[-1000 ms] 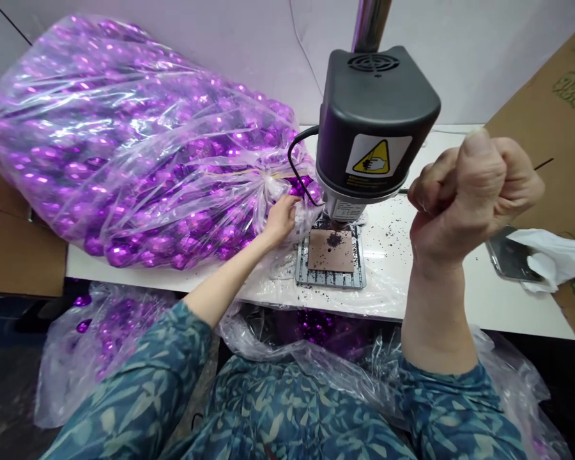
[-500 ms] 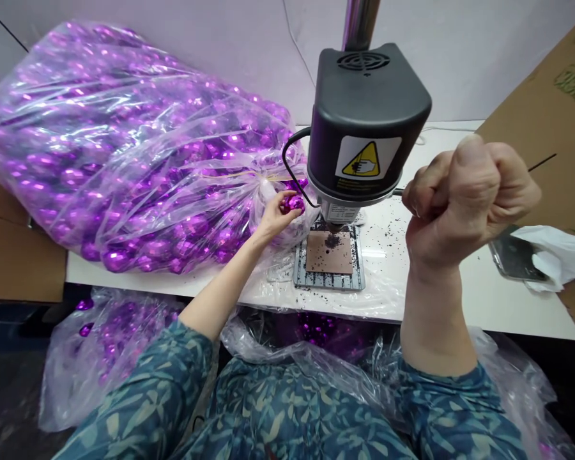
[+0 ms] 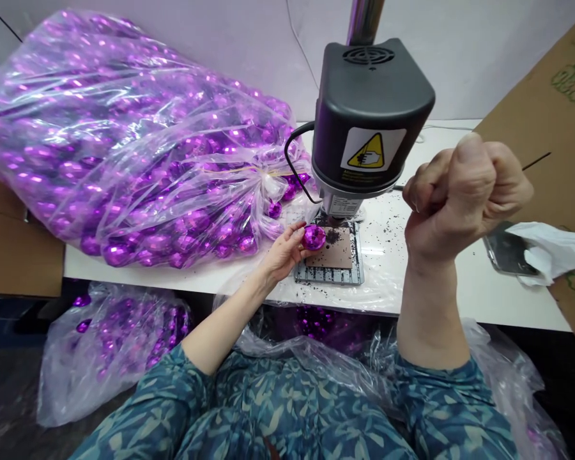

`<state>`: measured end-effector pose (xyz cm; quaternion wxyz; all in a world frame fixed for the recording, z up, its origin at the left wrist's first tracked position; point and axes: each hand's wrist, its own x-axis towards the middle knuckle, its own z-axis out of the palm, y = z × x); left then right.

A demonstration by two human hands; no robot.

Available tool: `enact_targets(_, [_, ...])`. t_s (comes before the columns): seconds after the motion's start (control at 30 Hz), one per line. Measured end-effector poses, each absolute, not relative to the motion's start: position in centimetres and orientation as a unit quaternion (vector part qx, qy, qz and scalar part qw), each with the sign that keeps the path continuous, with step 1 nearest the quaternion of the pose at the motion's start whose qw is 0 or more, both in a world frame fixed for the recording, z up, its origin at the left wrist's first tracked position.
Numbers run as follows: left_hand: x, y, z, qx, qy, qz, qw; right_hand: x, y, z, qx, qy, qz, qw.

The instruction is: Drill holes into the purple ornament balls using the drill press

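Between the fingertips of my left hand [image 3: 286, 251] is a shiny purple faceted ball [image 3: 315, 237], held over the left side of a brown board [image 3: 335, 257]. That board lies on a slotted metal base plate [image 3: 328, 276], with dark shavings around its small hole. Above it stands a black drill press [image 3: 374, 115] with a yellow warning label; its tip is partly hidden behind the motor head. My right hand [image 3: 467, 198] is closed in a fist around the press's thin lever [image 3: 397, 188], most of which the fingers hide.
A large clear bag [image 3: 138, 147] of purple balls fills the table's left side. Loose balls [image 3: 274, 209] lie by its mouth. At right are a phone [image 3: 508, 252], a crumpled tissue [image 3: 551, 252] and a cardboard box [image 3: 551, 108]. Below the table hangs another bag [image 3: 110, 345] of balls.
My left hand has taken a purple ball from the bag's mouth and brought it right and toward me, over the board's edge. My right hand keeps its grip on the lever.
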<state>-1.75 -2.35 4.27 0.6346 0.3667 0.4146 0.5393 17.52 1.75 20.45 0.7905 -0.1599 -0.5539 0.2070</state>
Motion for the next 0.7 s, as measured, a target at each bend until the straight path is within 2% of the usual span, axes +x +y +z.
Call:
enact_targets(0.27, [-0.8, -0.9, 2.3, 0.433, 0.403, 0.567, 0.574, 17.6, 1.1, 20.2, -0.189, -0.576, 0.179, 0.775])
enact_targets(0.7, [-0.7, 0.7, -0.4, 0.485, 0.401, 0.562, 0.536, 17.6, 0.6, 20.1, -0.218, -0.590, 0.162, 0.760])
